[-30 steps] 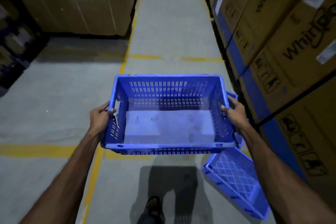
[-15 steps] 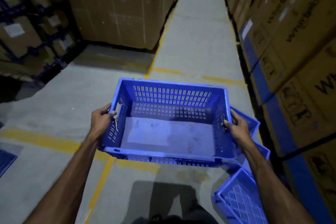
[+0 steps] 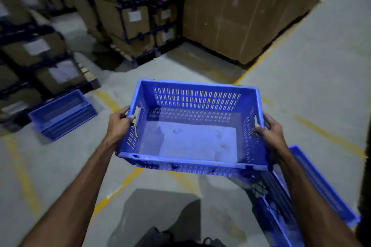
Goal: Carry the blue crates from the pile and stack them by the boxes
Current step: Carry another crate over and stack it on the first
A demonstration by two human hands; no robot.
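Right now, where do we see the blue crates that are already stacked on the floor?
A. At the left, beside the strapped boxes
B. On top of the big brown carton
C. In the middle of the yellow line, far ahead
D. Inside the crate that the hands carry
A: the stacked crates sit on the floor at the left, next to the strapped boxes, while the carried crate holds nothing.

empty blue slotted crate held level above the floor; stacked blue crates beside the strapped cardboard boxes.
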